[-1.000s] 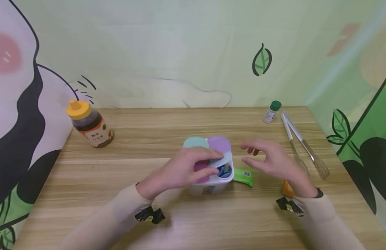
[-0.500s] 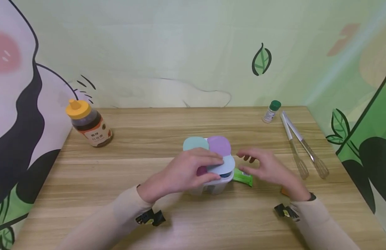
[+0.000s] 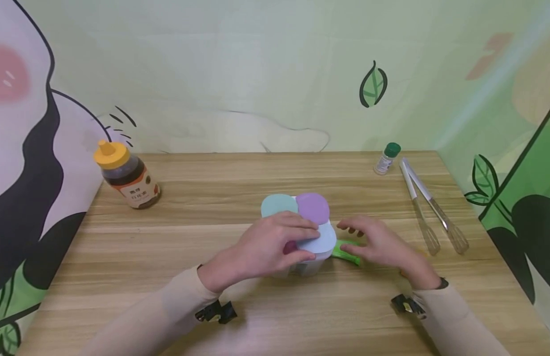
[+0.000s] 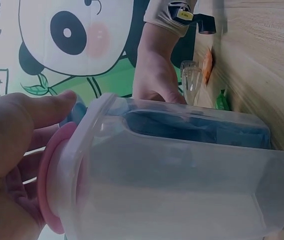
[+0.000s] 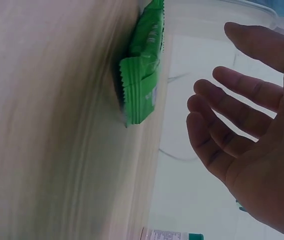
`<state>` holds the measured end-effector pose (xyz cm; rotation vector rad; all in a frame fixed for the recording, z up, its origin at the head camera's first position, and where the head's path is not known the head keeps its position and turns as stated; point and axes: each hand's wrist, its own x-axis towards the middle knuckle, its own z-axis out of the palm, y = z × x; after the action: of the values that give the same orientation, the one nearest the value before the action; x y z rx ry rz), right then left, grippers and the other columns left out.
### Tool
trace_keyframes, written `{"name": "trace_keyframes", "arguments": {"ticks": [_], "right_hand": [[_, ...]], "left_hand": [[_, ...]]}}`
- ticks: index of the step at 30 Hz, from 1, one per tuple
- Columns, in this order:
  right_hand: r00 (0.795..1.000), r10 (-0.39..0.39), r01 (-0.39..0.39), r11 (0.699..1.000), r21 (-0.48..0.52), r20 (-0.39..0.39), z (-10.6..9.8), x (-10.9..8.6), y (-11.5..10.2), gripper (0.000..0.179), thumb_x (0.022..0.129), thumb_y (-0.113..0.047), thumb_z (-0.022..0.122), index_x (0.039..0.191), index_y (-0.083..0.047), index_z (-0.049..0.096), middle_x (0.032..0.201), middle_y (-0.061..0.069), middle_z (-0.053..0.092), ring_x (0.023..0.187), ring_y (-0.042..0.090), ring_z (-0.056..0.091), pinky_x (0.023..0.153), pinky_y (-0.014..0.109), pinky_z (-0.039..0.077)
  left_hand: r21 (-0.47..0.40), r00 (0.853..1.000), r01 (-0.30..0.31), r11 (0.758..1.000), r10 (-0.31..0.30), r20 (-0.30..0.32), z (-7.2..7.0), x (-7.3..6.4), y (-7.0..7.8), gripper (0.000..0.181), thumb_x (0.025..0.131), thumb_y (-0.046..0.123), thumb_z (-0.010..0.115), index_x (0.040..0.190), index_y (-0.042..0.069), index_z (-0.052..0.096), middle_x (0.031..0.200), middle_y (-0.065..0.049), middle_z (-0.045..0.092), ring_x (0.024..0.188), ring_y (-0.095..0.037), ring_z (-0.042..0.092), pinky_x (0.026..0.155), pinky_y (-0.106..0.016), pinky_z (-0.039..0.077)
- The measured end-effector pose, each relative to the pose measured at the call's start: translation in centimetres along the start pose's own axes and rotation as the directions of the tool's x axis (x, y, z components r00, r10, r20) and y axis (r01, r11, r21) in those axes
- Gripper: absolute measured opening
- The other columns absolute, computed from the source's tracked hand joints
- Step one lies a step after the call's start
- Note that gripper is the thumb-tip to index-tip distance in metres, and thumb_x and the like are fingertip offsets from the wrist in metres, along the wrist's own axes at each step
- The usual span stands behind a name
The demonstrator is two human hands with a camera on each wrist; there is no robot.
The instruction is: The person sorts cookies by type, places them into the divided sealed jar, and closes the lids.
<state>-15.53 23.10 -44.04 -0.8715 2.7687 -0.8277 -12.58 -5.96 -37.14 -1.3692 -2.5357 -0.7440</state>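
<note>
A translucent storage box point(image 4: 181, 180) with several coloured round lids stands on the table. My left hand point(image 3: 268, 244) lies over its near side, fingertips on the light blue lid point(image 3: 323, 240) and thumb at that lid's near edge. That lid covers the near right compartment; dark blue contents point(image 4: 196, 127) show through the wall. The pink lid point(image 4: 52, 180) is mostly under my left hand. Teal point(image 3: 278, 203) and purple point(image 3: 313, 207) lids sit on the far compartments. My right hand point(image 3: 381, 242) hovers right of the box, fingers loosely bent and holding nothing, near a green wrapped packet point(image 5: 144, 65).
A honey bottle point(image 3: 132, 183) with a yellow cap stands at the left. Farther right are a small green-capped bottle point(image 3: 386, 159) and two whisk-like utensils point(image 3: 435, 207). An orange item point(image 4: 207, 65) lies partly hidden behind my right forearm. A printed wall backs the wooden table point(image 3: 203, 198).
The light blue lid has come down from a tilt to nearly flat over its compartment, hiding the blue contents from above. My right hand has moved slightly nearer the box and the packet.
</note>
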Motion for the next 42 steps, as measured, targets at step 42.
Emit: {"name": "trace_keyframes", "arguments": {"ticks": [42], "right_hand": [[0.996,0.039,-0.031,0.996,-0.086,0.085,1.0,0.4,-0.4,0.047,0.082,-0.024,0.079,0.121,-0.004,0.065,0.12,0.012,0.067,0.112,0.03,0.061,0.095,0.05,0.051]], "left_hand": [[0.554,0.978,-0.205,0.807,0.196,0.077,-0.2,0.1,2.2,0.028,0.094,0.037,0.058,0.104,0.015,0.072,0.106,0.005,0.066,0.101,-0.013,0.058,0.079,-0.022,0.052]]}}
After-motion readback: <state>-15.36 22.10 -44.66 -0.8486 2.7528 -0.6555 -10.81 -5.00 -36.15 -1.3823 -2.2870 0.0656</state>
